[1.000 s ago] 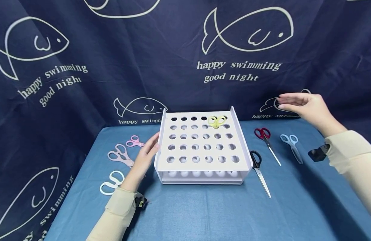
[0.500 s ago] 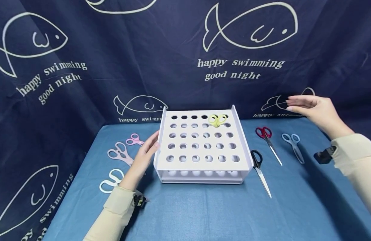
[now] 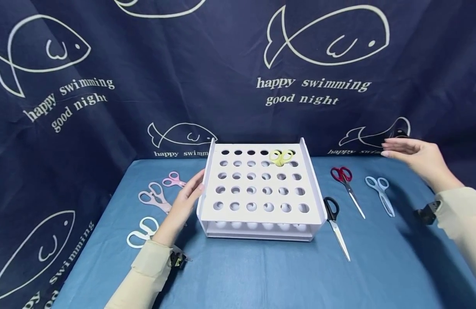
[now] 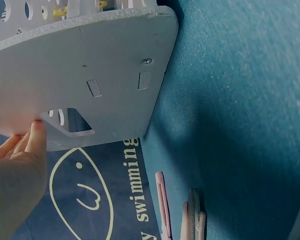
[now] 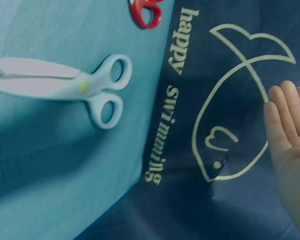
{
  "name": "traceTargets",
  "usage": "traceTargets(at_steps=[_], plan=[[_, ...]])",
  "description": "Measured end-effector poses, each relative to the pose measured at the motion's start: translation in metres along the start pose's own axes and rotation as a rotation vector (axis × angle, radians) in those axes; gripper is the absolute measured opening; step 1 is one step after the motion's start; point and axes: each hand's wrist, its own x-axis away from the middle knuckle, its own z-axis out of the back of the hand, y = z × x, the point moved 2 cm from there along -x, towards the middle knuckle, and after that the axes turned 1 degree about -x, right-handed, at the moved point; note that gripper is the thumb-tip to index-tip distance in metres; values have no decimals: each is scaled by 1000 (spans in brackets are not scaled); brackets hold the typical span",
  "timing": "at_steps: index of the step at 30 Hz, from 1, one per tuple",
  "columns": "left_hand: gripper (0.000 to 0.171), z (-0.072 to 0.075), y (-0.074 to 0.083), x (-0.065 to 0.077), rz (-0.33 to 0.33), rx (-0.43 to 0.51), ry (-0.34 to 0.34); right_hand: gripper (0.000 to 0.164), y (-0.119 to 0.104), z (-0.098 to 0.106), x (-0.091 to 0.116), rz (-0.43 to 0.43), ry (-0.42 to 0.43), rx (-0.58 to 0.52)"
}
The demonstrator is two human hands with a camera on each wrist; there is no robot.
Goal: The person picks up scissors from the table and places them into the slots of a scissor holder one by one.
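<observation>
A white rack (image 3: 243, 214) with rows of round holes stands mid-table. Yellow-handled scissors (image 3: 281, 158) stand in its back right part, handles up. My left hand (image 3: 184, 198) rests against the rack's left side panel, its fingertips beside a cutout in the left wrist view, where the panel (image 4: 117, 112) fills the upper left. My right hand (image 3: 422, 159) is raised at the back right, fingers fairly straight, holding nothing. Nearest below it lie light blue scissors (image 3: 380, 193), which the right wrist view shows with blades together. Red-handled scissors (image 3: 342, 175) lie to their left.
Black-handled scissors (image 3: 334, 216) lie close to the rack's right side. On the left lie pink scissors (image 3: 174, 179), pale pink scissors (image 3: 154, 195) and white-handled scissors (image 3: 143, 235), partly hidden by my left arm. A dark fish-print curtain (image 3: 238, 98) hangs behind.
My right hand has moved rightward and slightly down, away from the rack. The left hand keeps its place at the rack's side. The view has shifted a little.
</observation>
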Motion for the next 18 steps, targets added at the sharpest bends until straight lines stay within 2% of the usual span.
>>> traceTargets(at_steps=[8,18], plan=[[51,-1,-1,-2,-3,14,-15,41,24,6,9,-62,32,47],[51,1,-5,0,-4,-8,-2,37,42,2,10,-79,-53,56]])
